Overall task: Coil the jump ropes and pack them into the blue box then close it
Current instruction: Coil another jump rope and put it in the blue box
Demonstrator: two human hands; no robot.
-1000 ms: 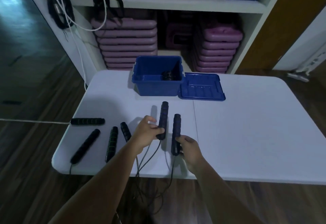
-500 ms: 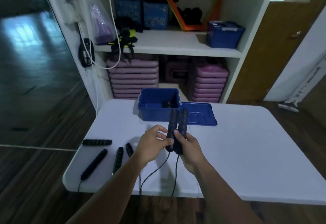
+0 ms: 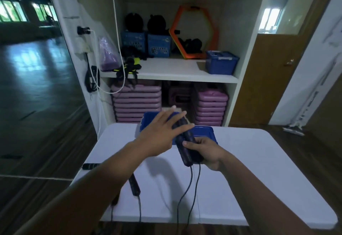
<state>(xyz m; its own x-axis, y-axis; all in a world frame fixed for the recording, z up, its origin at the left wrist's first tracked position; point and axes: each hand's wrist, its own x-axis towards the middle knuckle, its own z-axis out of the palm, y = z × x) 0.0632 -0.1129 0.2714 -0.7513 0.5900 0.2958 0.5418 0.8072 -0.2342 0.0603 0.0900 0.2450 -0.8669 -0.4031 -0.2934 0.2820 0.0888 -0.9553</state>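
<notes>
While both handles (image 3: 187, 144) of one jump rope sit bunched in the closed grip of the right hand (image 3: 207, 151), cord (image 3: 187, 194) hanging uncoiled past the near worktop (image 3: 259, 170) edge; left hand (image 3: 162, 133) spread open, holding nothing. Coiling judged barely begun. Further handles (image 3: 134, 185) lying loose at left, cords trailing off the edge, unpacked. Beyond the hands, blue box (image 3: 146, 122) with lid (image 3: 207, 133) open beside it; contents hidden. Behind: white shelving (image 3: 166, 72), stacked purple steps (image 3: 136, 103), dark wood floor.
</notes>
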